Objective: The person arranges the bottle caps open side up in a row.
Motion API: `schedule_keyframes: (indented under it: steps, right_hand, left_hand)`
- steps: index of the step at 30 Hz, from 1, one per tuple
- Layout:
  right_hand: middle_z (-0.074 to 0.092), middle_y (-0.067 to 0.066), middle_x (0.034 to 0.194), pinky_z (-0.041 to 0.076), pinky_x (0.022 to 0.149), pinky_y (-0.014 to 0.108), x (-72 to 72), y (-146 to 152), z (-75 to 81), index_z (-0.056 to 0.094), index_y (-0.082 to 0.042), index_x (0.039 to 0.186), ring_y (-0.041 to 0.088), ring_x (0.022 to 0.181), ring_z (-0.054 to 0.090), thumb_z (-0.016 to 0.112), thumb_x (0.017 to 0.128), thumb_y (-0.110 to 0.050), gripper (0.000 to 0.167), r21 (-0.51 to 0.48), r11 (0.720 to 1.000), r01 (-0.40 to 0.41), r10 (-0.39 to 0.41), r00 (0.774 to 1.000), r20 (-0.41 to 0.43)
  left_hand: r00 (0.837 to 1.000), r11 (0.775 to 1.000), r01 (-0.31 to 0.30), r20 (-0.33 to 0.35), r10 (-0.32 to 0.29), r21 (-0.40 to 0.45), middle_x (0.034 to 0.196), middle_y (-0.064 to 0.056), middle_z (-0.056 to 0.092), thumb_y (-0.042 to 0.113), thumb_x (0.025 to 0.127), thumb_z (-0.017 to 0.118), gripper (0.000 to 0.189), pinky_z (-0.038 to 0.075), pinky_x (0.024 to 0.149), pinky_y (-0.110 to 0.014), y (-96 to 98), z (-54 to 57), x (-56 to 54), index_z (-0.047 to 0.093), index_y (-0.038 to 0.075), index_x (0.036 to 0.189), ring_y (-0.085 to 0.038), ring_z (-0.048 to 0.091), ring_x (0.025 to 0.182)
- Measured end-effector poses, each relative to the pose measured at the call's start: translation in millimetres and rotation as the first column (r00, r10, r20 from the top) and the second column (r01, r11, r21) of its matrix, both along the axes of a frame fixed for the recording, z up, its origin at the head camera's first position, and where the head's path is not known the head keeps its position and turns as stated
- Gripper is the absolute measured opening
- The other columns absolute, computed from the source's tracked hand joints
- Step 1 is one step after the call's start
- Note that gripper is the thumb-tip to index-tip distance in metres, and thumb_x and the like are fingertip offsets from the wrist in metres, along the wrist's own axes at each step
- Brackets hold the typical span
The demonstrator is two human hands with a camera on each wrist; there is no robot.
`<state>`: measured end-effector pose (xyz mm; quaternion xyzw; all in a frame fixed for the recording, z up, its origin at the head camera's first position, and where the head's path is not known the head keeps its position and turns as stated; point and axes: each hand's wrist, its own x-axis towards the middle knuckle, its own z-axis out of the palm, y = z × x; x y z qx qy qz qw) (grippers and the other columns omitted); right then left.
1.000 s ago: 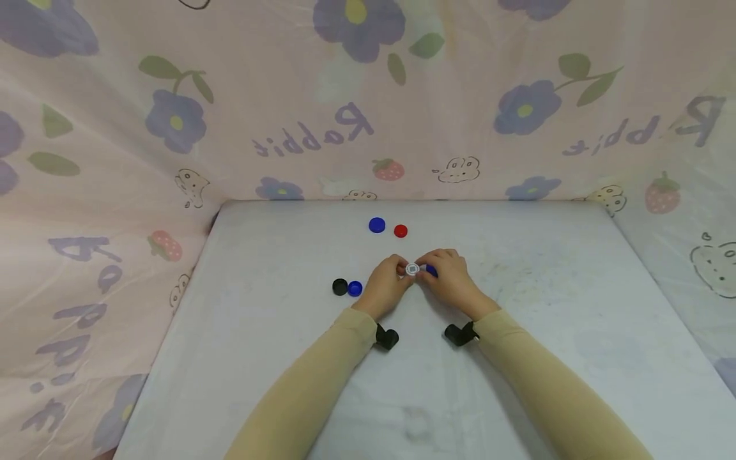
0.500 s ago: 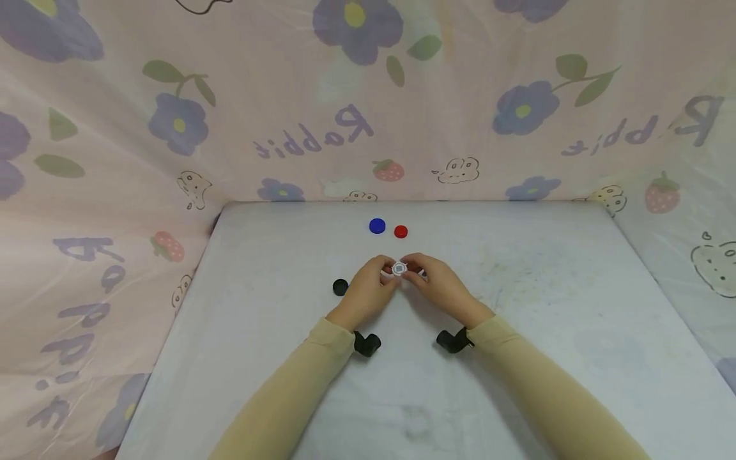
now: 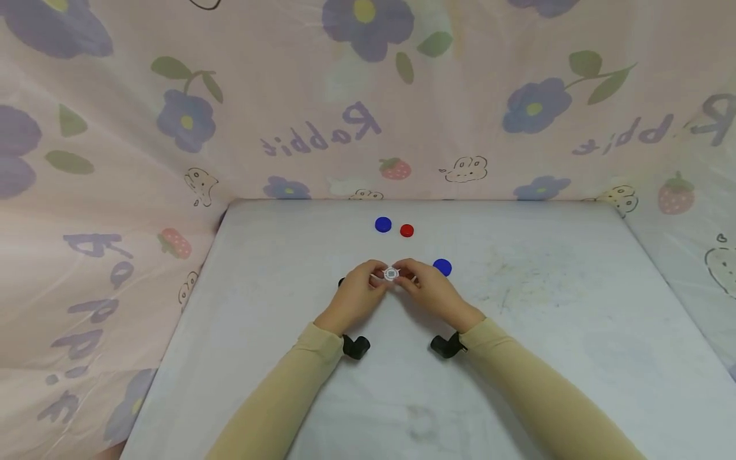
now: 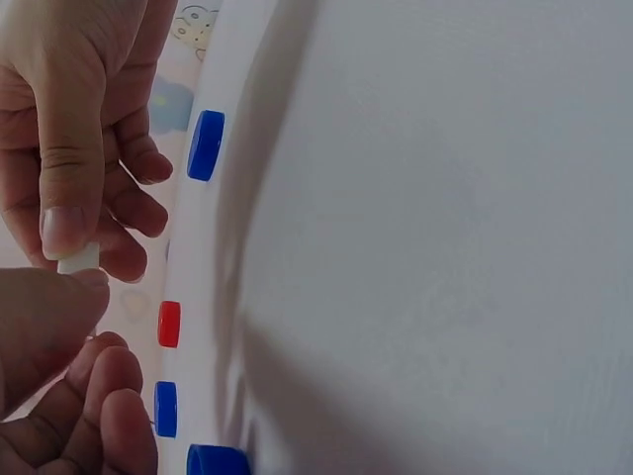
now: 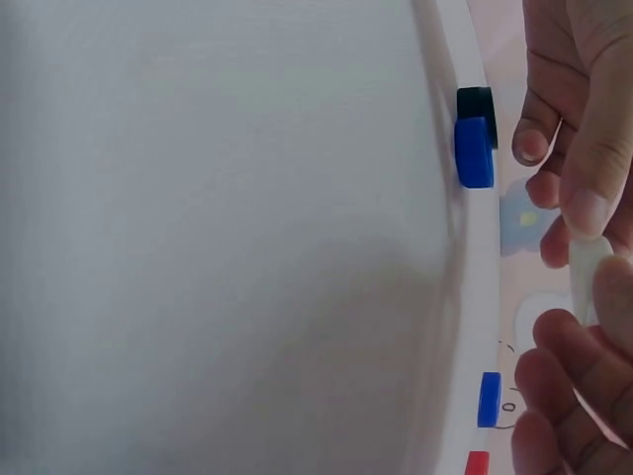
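A small white disc (image 3: 391,274) with a grey square mark on its top is held over the table between both hands. My left hand (image 3: 358,295) pinches its left side between thumb and fingers. From the right, my right hand (image 3: 432,292) pinches the opposite side. In the right wrist view the pale edge of the disc (image 5: 589,277) shows between the two thumbs. Just beyond the right hand lies a blue bottle cap (image 3: 442,268). A black cap (image 5: 478,104) and another blue cap (image 5: 474,153) lie by the left hand, mostly hidden behind it in the head view.
Farther back on the white table (image 3: 546,358) lie a blue cap (image 3: 383,224) and a red cap (image 3: 407,230). A flowered cloth (image 3: 448,115) hangs along the back and sides. Both wrists carry small black cameras.
Both hands have moved left with the white disc. The blue cap on the right has come into full view, while the left hand now covers the caps on the left.
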<state>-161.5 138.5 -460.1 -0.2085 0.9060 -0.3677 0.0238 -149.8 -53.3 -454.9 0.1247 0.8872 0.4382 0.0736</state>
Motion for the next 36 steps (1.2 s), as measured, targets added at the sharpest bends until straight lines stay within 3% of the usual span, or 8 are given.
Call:
schedule_keyframes:
  steps: [8, 24, 36]
  right_hand:
    - [0.067, 0.000, 0.098, 0.051, 0.076, 0.033, 1.4, -4.3, -0.6, 0.063, -0.009, 0.120, 0.014, 0.084, 0.061, 0.064, 0.095, -0.021, 0.027, -0.007, 1.000, -0.011, 0.011, 1.000, -0.025]
    - [0.067, -0.002, 0.095, 0.050, 0.072, 0.031, 2.6, -7.5, -1.0, 0.065, -0.009, 0.119, 0.012, 0.080, 0.059, 0.063, 0.096, -0.018, 0.025, -0.009, 1.000, -0.026, 0.026, 0.998, -0.050]
    - [0.067, -0.003, 0.096, 0.049, 0.070, 0.030, 1.9, -8.6, -2.2, 0.067, -0.011, 0.115, 0.012, 0.078, 0.057, 0.062, 0.096, -0.021, 0.022, -0.019, 1.000, -0.011, 0.010, 0.999, -0.043]
  left_hand:
    - [0.998, 1.000, 0.002, -0.056, -0.002, -0.002, 0.108, 0.001, 0.062, 0.019, 0.093, 0.066, 0.031, 0.050, 0.079, -0.027, -7.1, -0.2, 0.1, 0.058, 0.012, 0.122, -0.008, 0.060, 0.090]
    - [0.995, 1.000, 0.011, -0.097, -0.013, -0.016, 0.094, 0.006, 0.062, 0.028, 0.097, 0.060, 0.027, 0.048, 0.073, -0.027, -15.6, -0.5, -1.0, 0.064, 0.014, 0.120, -0.010, 0.056, 0.082]
    - [0.994, 1.000, -0.003, -0.114, 0.004, 0.006, 0.088, 0.005, 0.061, 0.024, 0.098, 0.060, 0.019, 0.047, 0.067, -0.027, -16.5, -3.9, -2.2, 0.066, 0.014, 0.112, -0.011, 0.054, 0.077]
